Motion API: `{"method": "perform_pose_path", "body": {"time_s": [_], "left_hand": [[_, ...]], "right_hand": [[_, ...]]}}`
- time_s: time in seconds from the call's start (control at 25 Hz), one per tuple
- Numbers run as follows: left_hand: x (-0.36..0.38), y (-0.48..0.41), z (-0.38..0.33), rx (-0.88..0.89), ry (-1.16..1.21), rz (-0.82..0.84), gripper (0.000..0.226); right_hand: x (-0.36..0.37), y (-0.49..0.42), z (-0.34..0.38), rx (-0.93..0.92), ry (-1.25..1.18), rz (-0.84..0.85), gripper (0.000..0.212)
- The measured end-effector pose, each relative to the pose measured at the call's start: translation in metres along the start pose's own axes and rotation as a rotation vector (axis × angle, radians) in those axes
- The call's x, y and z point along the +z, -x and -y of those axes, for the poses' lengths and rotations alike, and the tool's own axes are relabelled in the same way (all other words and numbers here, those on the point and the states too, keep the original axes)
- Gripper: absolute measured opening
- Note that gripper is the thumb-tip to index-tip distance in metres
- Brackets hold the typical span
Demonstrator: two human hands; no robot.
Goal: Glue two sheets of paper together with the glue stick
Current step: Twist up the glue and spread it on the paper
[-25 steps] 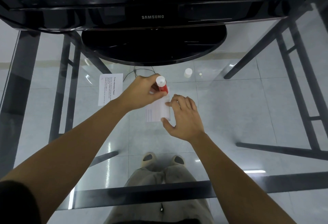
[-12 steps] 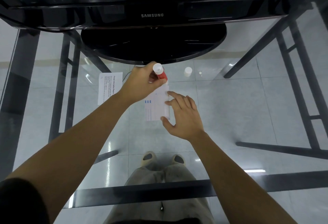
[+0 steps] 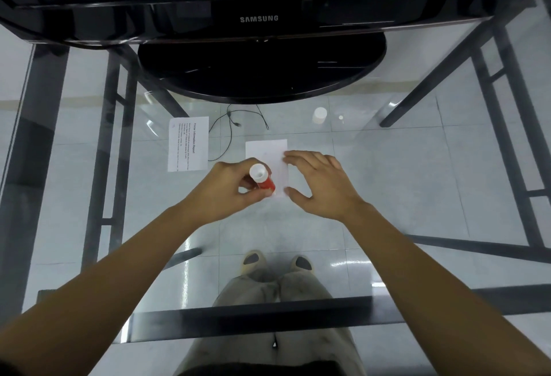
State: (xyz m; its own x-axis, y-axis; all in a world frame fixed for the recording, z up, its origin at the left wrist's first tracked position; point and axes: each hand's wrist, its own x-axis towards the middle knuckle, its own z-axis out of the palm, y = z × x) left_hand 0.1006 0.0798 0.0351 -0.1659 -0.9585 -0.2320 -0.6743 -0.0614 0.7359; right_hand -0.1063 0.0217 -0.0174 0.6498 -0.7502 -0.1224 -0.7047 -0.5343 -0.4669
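A small white sheet of paper lies flat on the glass table in the middle of the view. My left hand grips the red glue stick, white end up, tilted over the sheet's near left corner. My right hand rests on the sheet's right edge, fingers spread and pressing it down. A second sheet with printed text lies to the left, apart from the first. The glue tip itself is hidden under my fingers.
The glue stick's white cap stands on the glass at the back right. A black monitor with a round base fills the back of the table. A thin cable shows near the sheets. The table's dark front frame runs near me.
My left hand has drawn the glue stick from the sheet's far edge down toward its near left corner. My right hand stayed on the sheet's right edge.
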Motion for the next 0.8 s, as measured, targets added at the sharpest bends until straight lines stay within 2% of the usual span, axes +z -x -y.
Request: {"method": "perform_pose_path", "body": {"time_s": [0.12,0.28,0.48,0.72,0.8], "left_hand": [[-0.004,-0.011,0.001,0.034,-0.028,-0.008,0.026],[-0.011,-0.022,0.0,0.023,-0.051,-0.116,0.024],[0.003,-0.011,-0.005,0.085,-0.026,0.022,0.025],[-0.008,-0.031,-0.007,0.058,-0.058,-0.087,0.026],[-0.004,-0.025,-0.007,0.082,-0.035,-0.053,0.026]], "right_hand": [[-0.001,-0.002,-0.002,-0.018,0.004,0.001,0.058],[-0.001,-0.002,-0.001,-0.018,-0.011,-0.011,0.061],[0.001,-0.001,-0.002,-0.007,-0.052,-0.004,0.063],[0.001,-0.001,-0.004,-0.011,-0.049,0.006,0.064],[0.001,-0.001,-0.004,-0.015,-0.048,0.011,0.066]]}}
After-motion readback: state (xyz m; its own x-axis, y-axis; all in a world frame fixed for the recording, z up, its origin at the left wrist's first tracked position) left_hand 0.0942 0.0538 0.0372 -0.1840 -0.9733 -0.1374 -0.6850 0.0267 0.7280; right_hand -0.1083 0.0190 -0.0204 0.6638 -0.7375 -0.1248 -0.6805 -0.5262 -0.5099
